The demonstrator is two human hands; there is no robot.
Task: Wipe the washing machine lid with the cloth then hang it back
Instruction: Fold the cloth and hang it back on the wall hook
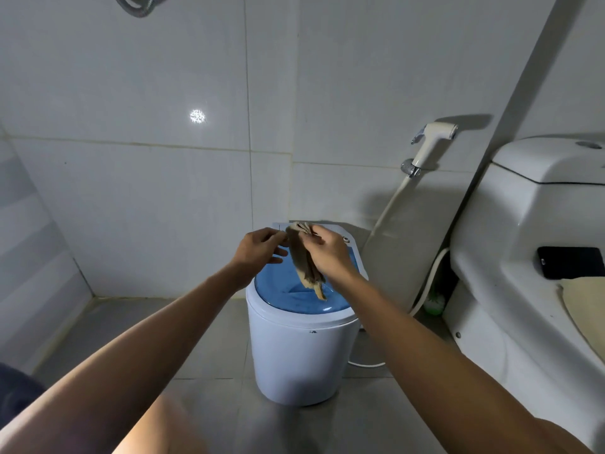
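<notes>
Your one cloth hangs in the air above the lid, a brown strip bunched at the top. Its long axis runs steeply downward, leaning a little toward your right, and its free end points down at the front half of the lid; you cannot tell from here whether the tip touches it. Your right hand pinches the bunched top between thumb and curled fingers. Your left hand is just beside the cloth's upper edge with its fingers loosely bent, the tips at the fabric; whether they actually grip it cannot be told.

The blue round lid lies closed on the one white washer, which stands on the grey tiled floor against the tiled wall. To the washer's right, one bidet sprayer hangs on the wall, its hose dropping to the floor. Further right stands one toilet, with one dark phone and one pale folded cloth lying on it.
</notes>
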